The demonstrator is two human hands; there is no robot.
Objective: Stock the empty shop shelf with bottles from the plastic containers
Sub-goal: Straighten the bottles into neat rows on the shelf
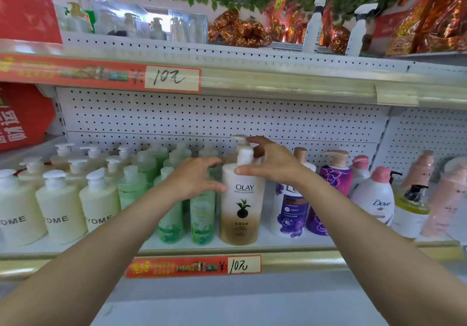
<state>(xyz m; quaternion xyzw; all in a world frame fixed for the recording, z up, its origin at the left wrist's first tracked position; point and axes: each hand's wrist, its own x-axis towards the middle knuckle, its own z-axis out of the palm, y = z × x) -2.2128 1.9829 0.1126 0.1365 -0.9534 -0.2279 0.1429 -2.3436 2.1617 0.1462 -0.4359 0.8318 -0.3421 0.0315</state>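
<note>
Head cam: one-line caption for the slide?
Both hands, left hand and right hand, steady an upright Olay pump bottle at the shelf front, between green bottles and purple bottles.

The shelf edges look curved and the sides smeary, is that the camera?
Yes: in the head view the wide lens bows the shelf rail; the Olay bottle in the centre is sharp, while the pink bottles at the right edge blur.
</note>
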